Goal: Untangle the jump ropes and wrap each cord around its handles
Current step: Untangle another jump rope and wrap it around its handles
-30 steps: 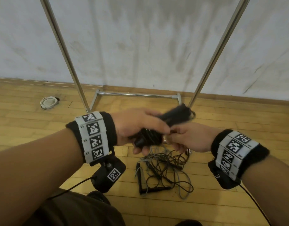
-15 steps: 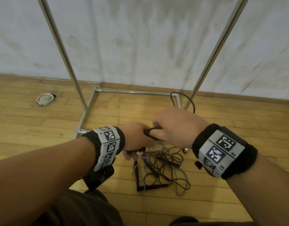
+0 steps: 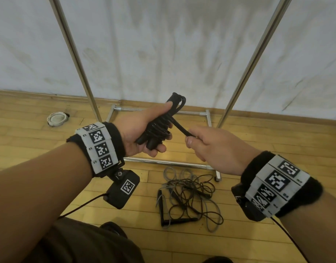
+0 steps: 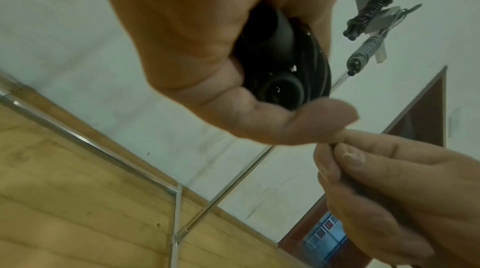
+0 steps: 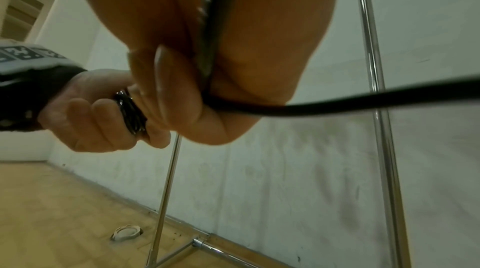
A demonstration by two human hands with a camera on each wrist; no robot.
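My left hand (image 3: 142, 133) grips two black jump-rope handles (image 3: 157, 128) held together, with black cord coiled round them; their round ends show in the left wrist view (image 4: 283, 87). A short length of that black cord (image 3: 180, 128) runs from the bundle to my right hand (image 3: 207, 147), which pinches its end between thumb and fingers. The right wrist view shows the cord (image 5: 337, 102) leaving my fist. Below, on the floor, lies a tangled pile of black and grey ropes (image 3: 189, 196) with black handles (image 3: 163, 209).
A chrome rack stands against the white wall, with two slanted poles (image 3: 78, 59) and a base frame (image 3: 163, 162) on the wooden floor. A white round lid (image 3: 56, 118) lies at the left. Two wrapped ropes hang high on the rack (image 4: 369, 17).
Both hands have risen and drawn apart. The right hand came off the bundle and now pulls the cord's end out to the right.
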